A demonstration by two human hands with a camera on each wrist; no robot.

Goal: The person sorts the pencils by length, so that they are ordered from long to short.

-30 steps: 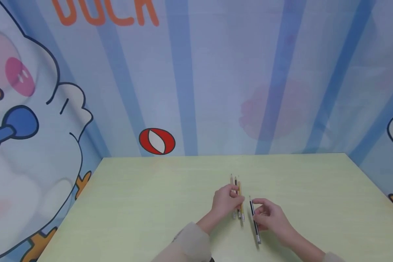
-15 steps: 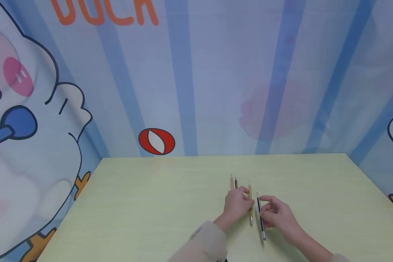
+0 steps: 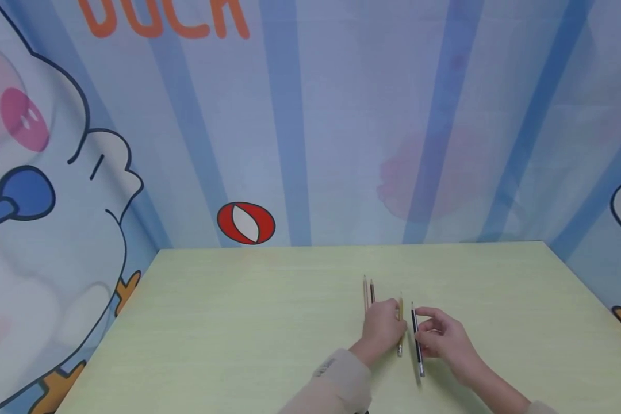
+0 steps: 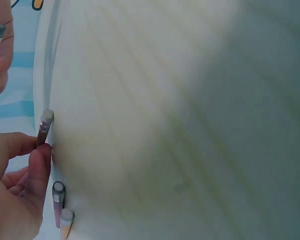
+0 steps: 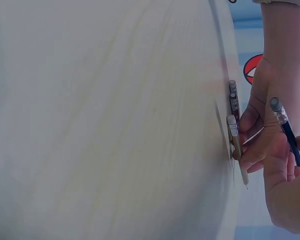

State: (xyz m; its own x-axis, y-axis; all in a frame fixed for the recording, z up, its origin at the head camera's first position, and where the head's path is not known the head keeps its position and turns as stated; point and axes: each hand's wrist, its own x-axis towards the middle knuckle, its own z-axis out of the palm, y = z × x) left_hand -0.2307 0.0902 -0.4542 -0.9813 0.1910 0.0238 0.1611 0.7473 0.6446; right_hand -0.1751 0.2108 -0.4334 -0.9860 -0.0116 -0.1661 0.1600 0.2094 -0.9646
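Note:
My left hand (image 3: 384, 326) pinches a yellow pencil (image 3: 401, 313) between thumb and finger; its metal-banded eraser end points toward me. To the right, my right hand (image 3: 447, 339) holds a dark pencil (image 3: 417, 342) by its side, tip pointing away, raised off the table with a shadow beneath. Beyond the left hand lie a pale pinkish pencil (image 3: 365, 292) and another dark-bodied pencil (image 3: 372, 290), side by side, their near parts hidden by that hand. Eraser ends of these two lying pencils (image 4: 58, 195) show in the left wrist view. The right wrist view shows the dark pencil's grey eraser (image 5: 276, 104).
The pale yellow-green table (image 3: 238, 322) reaches back to a blue striped cloth backdrop (image 3: 341, 115). On the backdrop are printed a red and white ball (image 3: 246, 223) and a large white duck (image 3: 57, 259).
My left hand has moved right, drawing the yellow pencil away from the other two pencils. My right hand, still holding the dark pencil, has shifted slightly right and away.

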